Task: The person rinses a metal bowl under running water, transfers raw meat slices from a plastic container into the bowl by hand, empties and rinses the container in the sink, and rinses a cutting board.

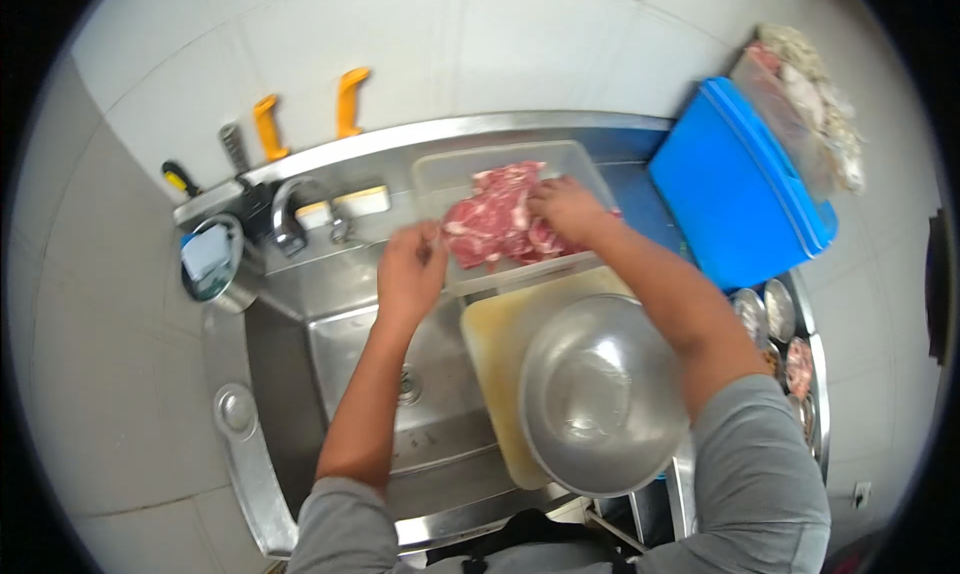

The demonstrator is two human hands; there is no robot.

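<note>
Raw red meat (490, 219) with pale fat lies in a translucent plastic tub (432, 174) at the back of the sink. My right hand (572, 212) reaches into the tub, its fingers curled onto the meat's right side; the fingertips are partly hidden. Beside the tub's left wall is my left hand (408, 269), slightly blurred, with its fingers closed. Whatever may be in those fingers is too small to make out. A large metal bowl (600, 394) stands on a yellowish cutting board (490, 349) in front of the tub, under my right forearm.
The steel sink (350, 374) has a faucet (290, 219) at its back left. A metal pot (235, 289) stands left of it. Yellow-handled tools (350, 102) stand along the wall. To the right are a blue bin (735, 194) and several small dishes (780, 309).
</note>
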